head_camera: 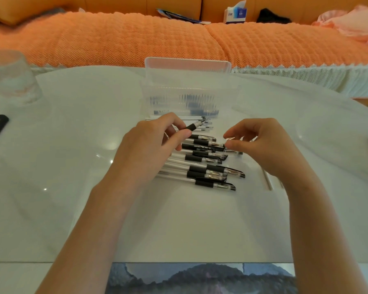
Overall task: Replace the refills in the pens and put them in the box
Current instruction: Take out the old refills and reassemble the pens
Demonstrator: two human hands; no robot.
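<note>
The head view looks forward and down, close over the table (51, 209), toward the sofa (115, 39).

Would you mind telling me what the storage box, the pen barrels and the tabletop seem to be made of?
The box looks like clear ribbed plastic: dark pens show blurred through its fluted wall. The pen barrels appear to be transparent plastic with black, probably rubber, grip sleeves, as on the pen in the left hand. The tabletop seems glossy white, perhaps glass or lacquer, given its sharp light glints.
</note>
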